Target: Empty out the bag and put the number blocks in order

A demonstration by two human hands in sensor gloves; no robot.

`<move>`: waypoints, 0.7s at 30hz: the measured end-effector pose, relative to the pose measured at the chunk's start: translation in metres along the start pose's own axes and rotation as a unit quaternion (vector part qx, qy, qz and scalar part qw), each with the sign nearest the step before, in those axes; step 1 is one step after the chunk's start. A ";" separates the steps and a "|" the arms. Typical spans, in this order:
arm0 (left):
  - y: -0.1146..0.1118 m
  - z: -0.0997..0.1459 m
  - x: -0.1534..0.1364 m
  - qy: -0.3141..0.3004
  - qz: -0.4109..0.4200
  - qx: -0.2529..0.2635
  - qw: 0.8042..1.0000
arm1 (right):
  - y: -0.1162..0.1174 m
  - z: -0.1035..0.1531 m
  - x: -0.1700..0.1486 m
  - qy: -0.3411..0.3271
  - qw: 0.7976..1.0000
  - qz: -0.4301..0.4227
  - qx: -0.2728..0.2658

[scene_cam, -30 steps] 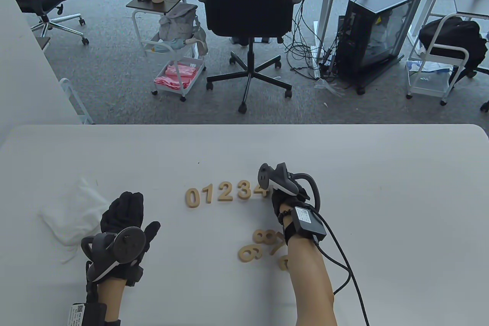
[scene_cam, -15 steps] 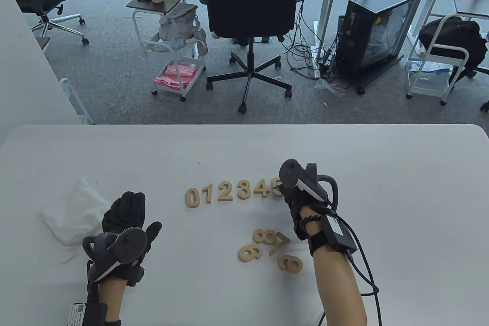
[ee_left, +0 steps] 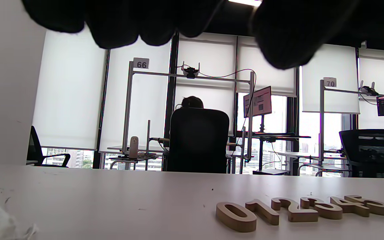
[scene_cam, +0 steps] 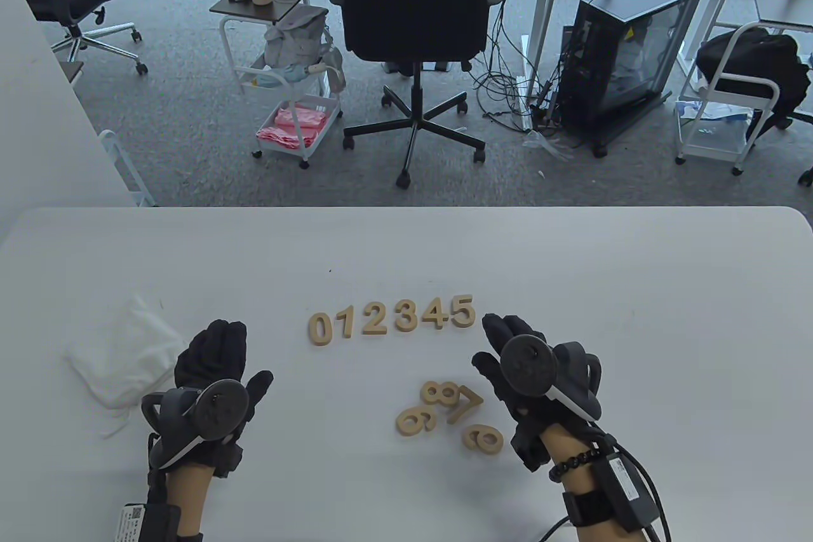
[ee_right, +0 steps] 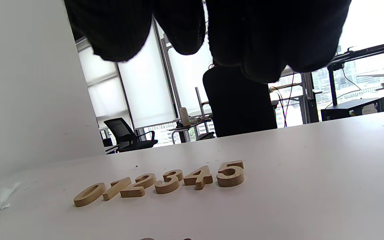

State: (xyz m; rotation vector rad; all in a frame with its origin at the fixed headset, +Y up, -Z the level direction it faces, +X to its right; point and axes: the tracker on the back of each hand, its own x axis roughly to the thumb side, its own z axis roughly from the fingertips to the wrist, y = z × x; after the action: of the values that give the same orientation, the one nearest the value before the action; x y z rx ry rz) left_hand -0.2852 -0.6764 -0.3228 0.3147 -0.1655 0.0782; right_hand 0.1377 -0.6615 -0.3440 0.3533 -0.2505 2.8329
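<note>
table: white table (scene_cam: 635, 288) fills the lower half of the table view, rounded far corners, a few small dark specks on it.
row of blocks: wooden number blocks 0 1 2 3 4 5 (scene_cam: 392, 318) lie flat in a line at centre frame, close together, in order from left to right; the 5 (scene_cam: 463, 311) is the right end.
loose blocks: lower right of the row, well apart from it, lie the 8 (scene_cam: 440, 393), 7 (scene_cam: 464, 406), 6 (scene_cam: 416, 421) and 9 (scene_cam: 482, 438), bunched and turned at odd angles; the 8 and 7 touch.
bag: white cloth bag (scene_cam: 120, 354) lies crumpled and flat at the left of the table, a drawstring trailing below it.
left hand: left hand (scene_cam: 213, 370) sits lower left, just right of the bag, fingers straight and together, holding nothing.
right hand: right hand (scene_cam: 530, 377) is at the right of the loose blocks and below the 5, fingers spread and relaxed, holding nothing; touching no block.
room: grey carpet beyond the table; black office chair (scene_cam: 413, 14) at top centre, a white rolling cart (scene_cam: 289, 84) to its left, a black computer case (scene_cam: 625, 53) and loose cables at upper right, windows with white blinds in the wrist views.
</note>
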 end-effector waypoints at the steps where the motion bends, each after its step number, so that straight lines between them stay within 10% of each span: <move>1: 0.000 0.000 0.000 0.000 0.000 0.000 1.000 | 0.000 0.003 0.001 -0.005 1.000 0.006 0.003; 21: -0.004 0.000 0.003 0.000 -0.011 -0.011 1.000 | 0.082 0.032 0.019 -0.095 0.963 0.161 0.196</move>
State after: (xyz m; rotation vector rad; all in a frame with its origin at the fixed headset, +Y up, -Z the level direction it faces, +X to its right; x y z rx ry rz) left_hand -0.2818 -0.6800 -0.3240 0.2942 -0.1628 0.0554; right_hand 0.1030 -0.7404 -0.3197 0.7294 0.2466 3.1633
